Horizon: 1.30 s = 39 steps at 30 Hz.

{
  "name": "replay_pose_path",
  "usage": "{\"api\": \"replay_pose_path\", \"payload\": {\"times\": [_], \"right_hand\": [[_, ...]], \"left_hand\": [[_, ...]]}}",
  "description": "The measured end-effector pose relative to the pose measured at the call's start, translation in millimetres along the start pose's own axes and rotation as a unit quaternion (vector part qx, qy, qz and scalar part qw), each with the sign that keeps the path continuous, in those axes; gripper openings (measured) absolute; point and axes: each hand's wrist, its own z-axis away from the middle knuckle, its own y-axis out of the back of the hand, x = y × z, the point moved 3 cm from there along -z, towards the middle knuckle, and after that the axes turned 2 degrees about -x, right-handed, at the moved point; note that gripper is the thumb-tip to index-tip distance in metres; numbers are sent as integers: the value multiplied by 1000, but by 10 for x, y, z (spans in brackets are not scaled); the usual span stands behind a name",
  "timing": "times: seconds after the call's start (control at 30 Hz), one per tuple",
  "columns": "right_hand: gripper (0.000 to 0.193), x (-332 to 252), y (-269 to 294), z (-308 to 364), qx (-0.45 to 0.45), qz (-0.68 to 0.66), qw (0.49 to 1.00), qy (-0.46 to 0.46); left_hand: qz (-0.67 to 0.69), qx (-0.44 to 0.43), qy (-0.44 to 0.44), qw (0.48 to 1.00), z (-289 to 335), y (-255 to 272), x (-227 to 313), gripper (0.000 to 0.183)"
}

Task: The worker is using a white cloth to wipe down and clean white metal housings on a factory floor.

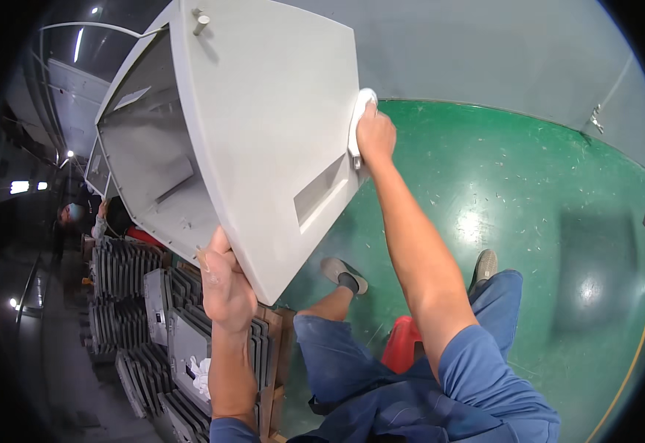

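A large off-white metal housing [271, 111] stands tilted in front of me, its hollow inside facing left. A rectangular slot [321, 193] is cut in its flat face, and a short metal post [201, 23] sticks out near the top. My left hand [228, 289] grips the housing's lower rim, with fingertips at the inner side. My right hand [376, 136] is closed around a white, rounded object [355, 127] pressed along the housing's right edge. That object shows a small metallic end at the bottom; I cannot tell whether it is a cloth or a tool.
Stacks of grey metal panels [119, 269] stand at the lower left, with a white crumpled cloth [200, 375] on one. A red stool [402, 344] is beneath me on the green floor [514, 170]. Another person [74, 214] is at the far left. A grey wall [477, 52] rises ahead.
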Motion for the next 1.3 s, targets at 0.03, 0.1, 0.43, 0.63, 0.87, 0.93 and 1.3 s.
{"api": "replay_pose_path", "payload": {"times": [0.03, 0.1, 0.43, 0.63, 0.87, 0.93, 1.3], "right_hand": [[59, 120, -110, 100, 6, -19, 999, -33], [61, 294, -277, 240, 7, -35, 995, -88], [42, -833, 15, 621, 163, -328, 920, 141], [40, -1835, 48, 438, 284, -68, 884, 366], [57, -832, -258, -231, 105, -34, 988, 106], [58, -562, -393, -76, 62, -56, 993, 85], [61, 741, -920, 1005, -117, 101, 988, 12]], "left_hand": [[-5, -8, -1, 1000, 6, 44, 4, 75], [-3, -15, 0, 1000, 7, 129, 9, 75], [-45, 51, -7, 998, 118, 416, 93, 73], [-11, 17, -21, 1000, 219, 575, 204, 75], [-35, 59, 1, 998, 156, 567, 128, 83], [-48, 52, -4, 997, 102, 599, 111, 80], [-13, 27, -19, 999, -189, 874, 69, 68]]}}
